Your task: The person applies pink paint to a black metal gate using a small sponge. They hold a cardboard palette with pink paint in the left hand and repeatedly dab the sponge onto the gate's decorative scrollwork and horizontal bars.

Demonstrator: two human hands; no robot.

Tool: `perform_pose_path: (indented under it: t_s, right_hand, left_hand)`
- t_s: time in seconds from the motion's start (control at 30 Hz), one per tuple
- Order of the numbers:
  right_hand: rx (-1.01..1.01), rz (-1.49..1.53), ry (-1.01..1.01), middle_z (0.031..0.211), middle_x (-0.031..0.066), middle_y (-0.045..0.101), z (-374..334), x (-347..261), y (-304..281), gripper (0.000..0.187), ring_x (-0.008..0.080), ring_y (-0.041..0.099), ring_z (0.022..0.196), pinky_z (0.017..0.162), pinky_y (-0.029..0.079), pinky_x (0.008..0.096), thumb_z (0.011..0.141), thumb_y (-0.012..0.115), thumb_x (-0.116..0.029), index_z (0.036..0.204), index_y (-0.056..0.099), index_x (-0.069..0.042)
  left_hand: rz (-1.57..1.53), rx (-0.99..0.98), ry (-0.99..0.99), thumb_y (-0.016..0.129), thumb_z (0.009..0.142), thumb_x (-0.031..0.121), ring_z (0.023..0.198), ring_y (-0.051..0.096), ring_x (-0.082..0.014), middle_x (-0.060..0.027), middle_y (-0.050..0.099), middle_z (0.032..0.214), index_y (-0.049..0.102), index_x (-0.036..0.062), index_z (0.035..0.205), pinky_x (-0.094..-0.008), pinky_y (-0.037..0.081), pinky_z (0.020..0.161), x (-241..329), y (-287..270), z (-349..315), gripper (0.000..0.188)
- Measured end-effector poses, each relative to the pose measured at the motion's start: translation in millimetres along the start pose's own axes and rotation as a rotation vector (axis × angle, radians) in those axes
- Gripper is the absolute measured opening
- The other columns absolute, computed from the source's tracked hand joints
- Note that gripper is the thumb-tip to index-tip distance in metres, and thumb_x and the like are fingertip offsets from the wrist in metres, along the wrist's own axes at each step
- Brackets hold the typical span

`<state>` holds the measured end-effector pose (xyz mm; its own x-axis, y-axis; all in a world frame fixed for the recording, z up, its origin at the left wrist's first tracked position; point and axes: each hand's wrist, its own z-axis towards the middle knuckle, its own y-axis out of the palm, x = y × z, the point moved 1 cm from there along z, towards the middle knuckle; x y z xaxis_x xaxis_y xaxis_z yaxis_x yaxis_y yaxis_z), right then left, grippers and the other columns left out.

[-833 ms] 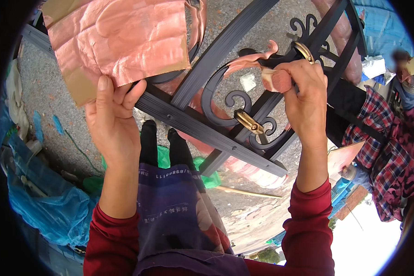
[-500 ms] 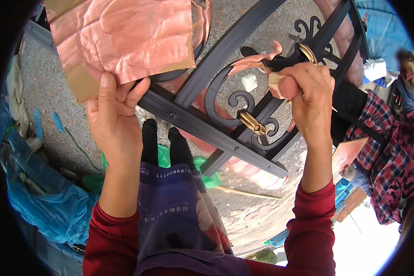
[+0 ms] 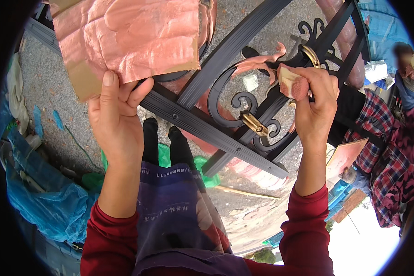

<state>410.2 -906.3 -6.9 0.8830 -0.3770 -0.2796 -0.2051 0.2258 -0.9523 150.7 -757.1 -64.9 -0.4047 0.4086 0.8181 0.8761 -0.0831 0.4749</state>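
My left hand (image 3: 119,108) grips the near edge of a cardboard piece (image 3: 133,41) smeared with wet copper-pink paint. Pinched in my right hand (image 3: 318,94) is a sponge (image 3: 293,83), pale on one side and stained pink on the other. The sponge hovers over a black metal railing panel (image 3: 244,147), close to its scrollwork. On that panel a leaf ornament (image 3: 257,63) is coated copper-pink. A gold collar (image 3: 254,124) clasps the scrolls, and a second gold collar (image 3: 310,56) sits near my right knuckles.
Two people in patterned clothes (image 3: 400,161) are at the right, one with another pink-painted board (image 3: 347,156). Blue netting (image 3: 46,198) and green plastic (image 3: 207,170) lie on the ground. A long pink-smeared tube shape (image 3: 347,41) passes behind the panel.
My right hand and the sponge have shifted slightly right and down, away from the leaf ornament. The cardboard in my left hand has moved a little to the right.
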Motion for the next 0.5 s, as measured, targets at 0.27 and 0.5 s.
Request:
perform_pose_path:
  t_s: [0.27, 0.5]
  right_hand:
    - [-0.03, -0.004, -0.001, 0.092, 0.0025, 0.064, 0.7, -8.0, 5.3, 0.035, 0.025, 0.053, 0.087, 0.081, 0.036, 0.036, 0.069, 0.065, 0.008, 0.098, 0.07, -0.012]
    - [-0.05, 0.048, -0.099, 0.095, 0.0011, 0.065, -1.1, -22.6, 4.6, 0.038, 0.0236, 0.053, 0.089, 0.081, 0.036, 0.035, 0.069, 0.064, 0.007, 0.1, 0.072, -0.013]
  left_hand:
    - [-0.005, -0.007, -0.008, 0.053, 0.103, 0.014, 0.096, 0.071, -0.0195, -0.0054, 0.067, 0.11, 0.057, 0.0033, 0.118, -0.038, 0.063, 0.083, 6.5, 7.6, -3.1, 0.019]
    - [-0.023, -0.012, -0.005, 0.053, 0.103, 0.014, 0.095, 0.071, -0.0186, -0.0045, 0.067, 0.108, 0.057, 0.0037, 0.117, -0.0382, 0.063, 0.082, 15.0, 4.1, -4.2, 0.018]
